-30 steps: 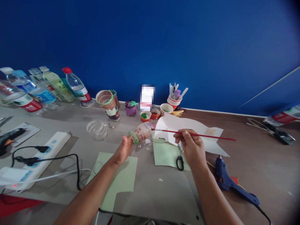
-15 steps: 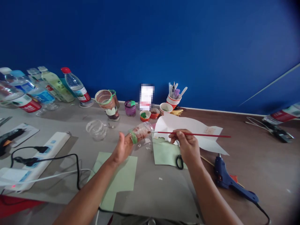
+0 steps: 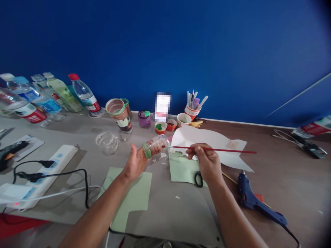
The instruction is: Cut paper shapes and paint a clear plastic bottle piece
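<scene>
The cut-off clear plastic bottle, with a green painted band at its open end, lies tilted over the fingers of my left hand. Those fingers show through the plastic, and the thumb sticks up outside it. My right hand pinches a red-handled paintbrush, its brown tip at the bottle's side; I cannot tell whether it touches. Behind are small cups of green paint and reddish-brown paint. Beneath my right hand, black-handled scissors rest partly hidden on green paper.
A painted clear cup, a purple pot and a clear plastic ring stand left of centre. Several bottles line the left back. A power strip is at left, a blue glue gun at right, white paper between.
The brush tip has shifted very slightly left along the bottle. Both hands keep nearly the same place and hold; the whole view has drifted a little.
</scene>
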The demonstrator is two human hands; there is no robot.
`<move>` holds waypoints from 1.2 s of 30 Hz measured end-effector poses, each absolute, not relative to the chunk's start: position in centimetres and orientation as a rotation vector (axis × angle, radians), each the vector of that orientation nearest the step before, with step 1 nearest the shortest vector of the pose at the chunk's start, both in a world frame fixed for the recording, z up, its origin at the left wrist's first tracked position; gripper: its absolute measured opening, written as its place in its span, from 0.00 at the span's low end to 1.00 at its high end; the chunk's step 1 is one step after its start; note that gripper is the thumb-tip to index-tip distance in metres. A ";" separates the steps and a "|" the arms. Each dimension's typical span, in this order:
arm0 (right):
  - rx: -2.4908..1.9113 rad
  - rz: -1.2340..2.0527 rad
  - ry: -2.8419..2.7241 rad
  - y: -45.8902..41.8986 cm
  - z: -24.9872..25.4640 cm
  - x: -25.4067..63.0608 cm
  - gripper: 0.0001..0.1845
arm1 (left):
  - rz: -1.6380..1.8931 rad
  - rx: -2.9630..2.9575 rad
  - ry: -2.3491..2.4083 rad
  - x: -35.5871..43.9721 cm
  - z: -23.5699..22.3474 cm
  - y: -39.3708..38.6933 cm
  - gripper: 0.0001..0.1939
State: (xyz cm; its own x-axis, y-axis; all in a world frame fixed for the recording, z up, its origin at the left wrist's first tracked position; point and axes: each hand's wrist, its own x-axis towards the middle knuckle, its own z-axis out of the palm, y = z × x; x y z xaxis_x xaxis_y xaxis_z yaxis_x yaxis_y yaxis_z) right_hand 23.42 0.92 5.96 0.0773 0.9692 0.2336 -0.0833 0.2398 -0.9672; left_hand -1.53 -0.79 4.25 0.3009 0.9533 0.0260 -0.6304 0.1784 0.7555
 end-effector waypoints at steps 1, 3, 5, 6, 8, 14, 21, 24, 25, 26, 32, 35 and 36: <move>-1.010 1.000 -1.198 0.9 6.0 23.4 0.11 | 1.201 0.742 0.524 -1.5 4.3 -0.8 0.43; -1.014 0.970 -1.182 0.8 6.1 23.3 0.11 | 1.222 0.706 0.532 -1.6 4.3 -0.8 0.44; -0.988 1.010 -1.193 0.7 6.2 23.2 0.11 | 1.228 0.656 0.534 -1.7 4.4 -0.8 0.45; -0.981 1.030 -1.213 0.7 6.2 23.2 0.11 | 1.224 0.631 0.532 -1.8 4.4 -0.8 0.46; -1.005 1.006 -1.248 0.7 6.2 23.2 0.11 | 1.211 0.591 0.532 -2.0 4.5 -0.7 0.47; -1.005 0.963 -1.212 0.6 6.1 23.1 0.11 | 1.191 0.521 0.569 -2.3 4.5 -0.8 0.48; -1.030 0.911 -1.242 0.4 6.1 22.8 0.11 | 1.188 0.443 0.595 -2.7 4.4 -0.6 0.50; -0.972 1.003 -1.252 0.3 6.0 22.6 0.11 | 1.172 0.414 0.581 -2.9 4.4 -0.6 0.51; -0.974 1.002 -1.269 0.3 6.0 22.5 0.11 | 1.168 0.409 0.564 -2.9 4.4 -0.6 0.51; -0.994 0.974 -1.284 0.3 6.0 22.4 0.11 | 1.167 0.401 0.545 -3.0 4.4 -0.5 0.51; -0.968 0.960 -1.271 0.2 5.7 22.2 0.10 | 1.175 0.293 0.463 -3.5 4.1 -0.3 0.50; -0.987 0.945 -1.314 0.2 5.5 22.0 0.10 | 1.177 0.268 0.410 -3.7 3.8 -0.3 0.52; -1.021 0.894 -1.312 0.2 5.5 22.0 0.10 | 1.182 0.260 0.393 -3.7 3.7 -0.2 0.52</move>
State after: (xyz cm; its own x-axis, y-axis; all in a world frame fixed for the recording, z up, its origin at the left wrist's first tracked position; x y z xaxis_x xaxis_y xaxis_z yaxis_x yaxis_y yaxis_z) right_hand 21.99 0.17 5.46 0.0722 0.9432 0.3242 0.0433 0.3218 -0.9458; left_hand -3.73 -0.24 3.66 0.3229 0.9325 -0.1614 -0.8434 0.3610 0.3980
